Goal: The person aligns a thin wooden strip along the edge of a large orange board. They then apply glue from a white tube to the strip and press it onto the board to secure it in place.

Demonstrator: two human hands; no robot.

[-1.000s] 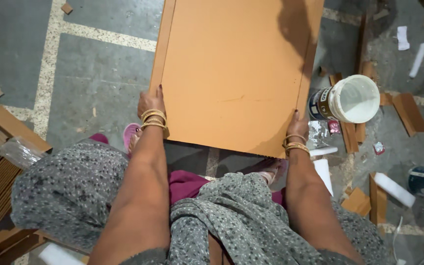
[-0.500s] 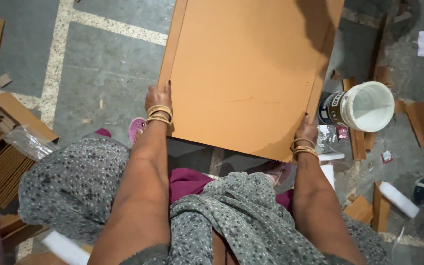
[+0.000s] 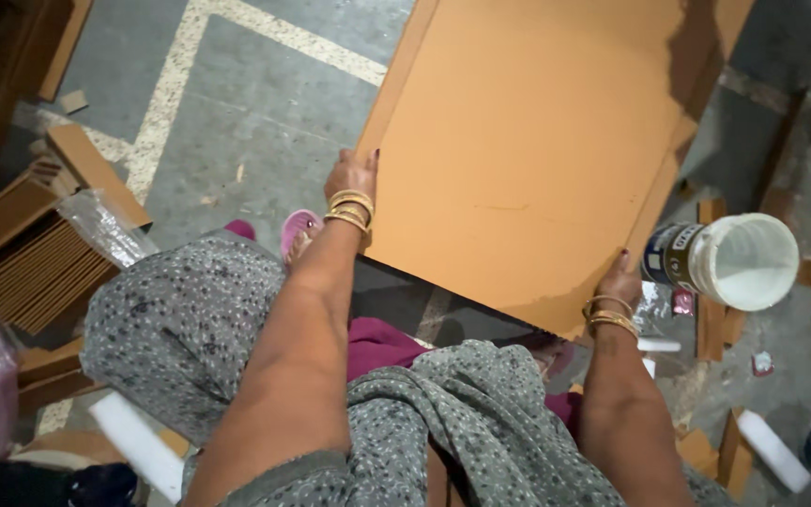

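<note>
A large flat sheet of brown cardboard (image 3: 527,141) fills the upper middle of the head view, held tilted above the grey concrete floor (image 3: 255,113). My left hand (image 3: 352,176), with gold bangles at the wrist, grips the sheet's left edge near its lower corner. My right hand (image 3: 618,281), also in bangles, grips the sheet's right edge near the bottom. My knees in grey patterned cloth (image 3: 190,319) lie below the sheet.
A white bucket of white paste (image 3: 739,261) lies tipped just right of my right hand. Stacked cardboard pieces (image 3: 39,253) with clear plastic sit at the left. Cardboard scraps and white strips (image 3: 767,446) litter the floor at the right. A pink sandal (image 3: 298,228) shows near my left wrist.
The cardboard sheet has swung to the right and tilted, with both hands still gripping its edges. The view has shifted, so the bucket now sits closer to my right hand.
</note>
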